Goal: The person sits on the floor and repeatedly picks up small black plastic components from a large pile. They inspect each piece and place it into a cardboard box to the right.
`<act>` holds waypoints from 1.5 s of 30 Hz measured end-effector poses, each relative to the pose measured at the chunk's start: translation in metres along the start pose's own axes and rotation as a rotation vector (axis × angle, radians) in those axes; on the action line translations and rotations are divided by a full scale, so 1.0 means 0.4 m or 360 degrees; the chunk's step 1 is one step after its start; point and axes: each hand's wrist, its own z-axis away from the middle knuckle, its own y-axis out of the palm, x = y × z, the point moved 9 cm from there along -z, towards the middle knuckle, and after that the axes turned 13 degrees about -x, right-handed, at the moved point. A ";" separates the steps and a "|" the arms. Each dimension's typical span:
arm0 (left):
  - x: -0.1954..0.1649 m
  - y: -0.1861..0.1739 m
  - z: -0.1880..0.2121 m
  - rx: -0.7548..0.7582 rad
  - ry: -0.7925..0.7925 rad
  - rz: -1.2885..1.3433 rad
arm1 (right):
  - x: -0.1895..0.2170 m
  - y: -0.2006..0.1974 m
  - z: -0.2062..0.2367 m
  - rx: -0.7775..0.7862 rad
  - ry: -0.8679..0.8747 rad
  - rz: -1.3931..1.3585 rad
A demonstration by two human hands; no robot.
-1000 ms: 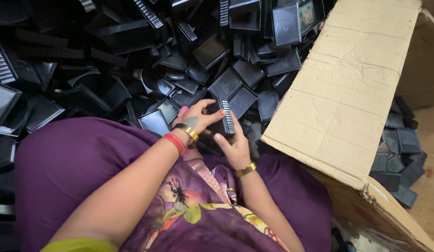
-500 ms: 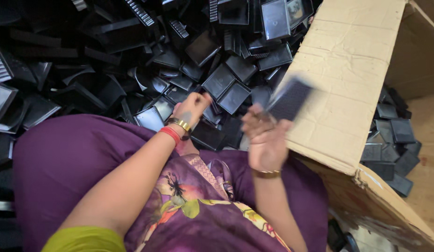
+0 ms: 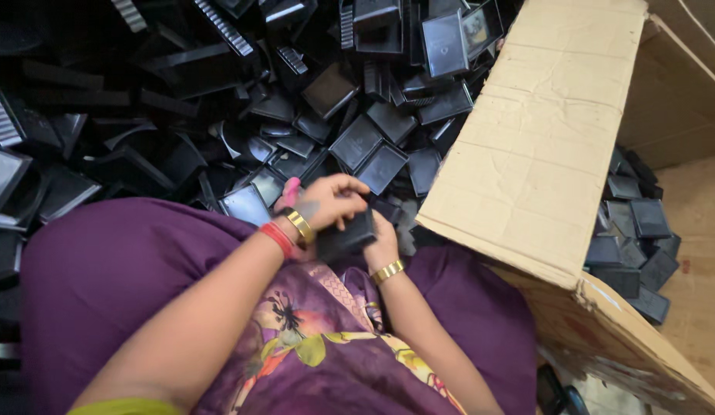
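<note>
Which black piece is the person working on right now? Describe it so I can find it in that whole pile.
Start at the big cardboard box on the right and go to its lower left corner. Just left of it, over the purple lap, both hands meet: the left hand and right hand hold one small black block. It alone is lifted off the heap.

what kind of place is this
Probably a small workshop or sorting area for plastic parts. A big heap of black plastic pieces covers the floor, an open cardboard box holds more of them, and both hands hold one black piece.
</note>
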 end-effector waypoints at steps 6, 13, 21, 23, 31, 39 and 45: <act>0.019 0.035 -0.004 -0.0063 0.0537 -0.0762 | -0.127 -0.030 -0.025 -0.0254 0.0612 -0.0463; 0.046 -0.044 -0.042 -0.0495 0.0055 -0.0300 | -0.068 -0.115 -0.146 -0.0177 0.0019 0.0620; 0.056 -0.150 -0.015 -0.1025 -0.0253 0.0021 | -0.014 -0.120 -0.130 -0.0449 -0.0378 0.1415; 0.066 -0.110 -0.037 -0.0830 -0.0101 0.0289 | -0.033 -0.123 -0.134 -0.0397 -0.0152 0.1170; 0.063 0.006 -0.025 0.0082 0.0074 0.0331 | 0.106 -0.056 -0.011 0.0205 -0.0398 -0.0282; -0.024 -0.013 0.012 0.0011 -0.0343 0.0739 | 0.070 -0.061 -0.024 -0.0013 0.0126 -0.0584; -0.030 -0.034 0.021 0.0040 -0.0266 0.0596 | 0.098 -0.045 -0.002 0.0057 -0.0467 -0.0044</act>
